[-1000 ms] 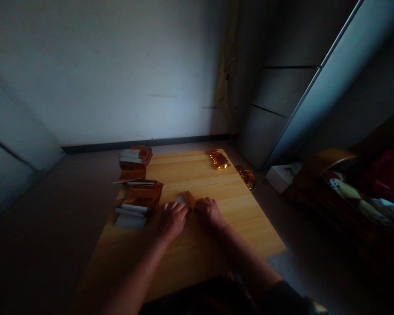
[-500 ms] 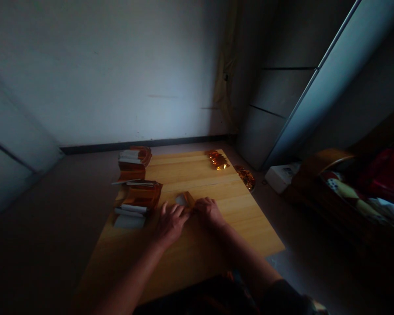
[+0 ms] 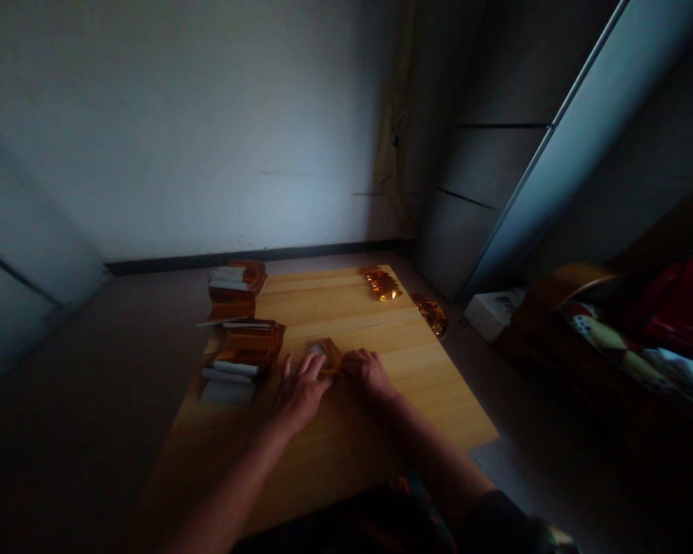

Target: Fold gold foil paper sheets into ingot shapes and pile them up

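Note:
A small sheet of gold foil paper [image 3: 333, 354], partly folded and with a whitish area at its left, lies on the wooden table in front of me. My left hand [image 3: 302, 391] rests at its left side, fingers spread and pressing down on the whitish part. At the sheet's right corner, my right hand [image 3: 369, 374] has its fingers curled together on the paper; the fingertips are hidden. Left of my hands are stacks of gold foil paper [image 3: 251, 342], with whitish sheets [image 3: 228, 391] at the near end.
Folded shiny gold pieces [image 3: 381, 285] sit in a row at the table's [image 3: 439, 400] far right corner. More gold pieces [image 3: 430, 314] lie lower, beyond the right edge. A white box [image 3: 493, 314] stands on the floor, near a wooden seat [image 3: 577, 278] piled with cloth.
My left fingers have spread a little and shifted over the sheet's whitish part. The right hand stays at the paper's corner, almost unmoved.

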The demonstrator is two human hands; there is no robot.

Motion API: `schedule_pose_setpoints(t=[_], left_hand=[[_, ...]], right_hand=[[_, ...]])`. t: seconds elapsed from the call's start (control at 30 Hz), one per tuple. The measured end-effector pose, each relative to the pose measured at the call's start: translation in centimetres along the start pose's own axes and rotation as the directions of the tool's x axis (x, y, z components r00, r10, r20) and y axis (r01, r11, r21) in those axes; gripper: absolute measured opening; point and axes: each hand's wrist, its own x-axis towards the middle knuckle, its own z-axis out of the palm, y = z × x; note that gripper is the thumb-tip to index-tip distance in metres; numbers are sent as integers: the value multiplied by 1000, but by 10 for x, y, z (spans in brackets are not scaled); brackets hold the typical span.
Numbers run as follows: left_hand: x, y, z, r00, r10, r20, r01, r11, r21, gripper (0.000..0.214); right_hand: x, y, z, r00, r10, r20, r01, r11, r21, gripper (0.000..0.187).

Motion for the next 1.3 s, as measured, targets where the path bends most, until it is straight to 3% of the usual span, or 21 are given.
schedule_pose_setpoints(t=[0.17,0.3,0.53,0.8,0.97,1.3], left_hand=[[4,10,-4,998,51,48,-50,998,-22,26],[9,20,-4,998,-39,57,41,999,-31,21],[14,20,1,994,-101,-46,97,992,-75,14],[12,19,7,976,11,-217,-8,1000,14,25],[13,21,4,973,26,-231,-18,999,37,27],[11,18,1,976,-28,-218,22,999,-28,28]], right_hand=[[-1,-3,-3,1000,-2,8,2,1000,-27,17],[-2,-9,-5,1000,18,19,-17,998,-58,17],[-8,-15,-8,1000,31,3,-31,999,-42,16],[-7,-7,-9,999,8,-52,-4,998,67,15],[-5,1,-7,996,-68,-55,73,993,90,14],[-7,4,-7,990,-105,-95,112,991,67,24]])
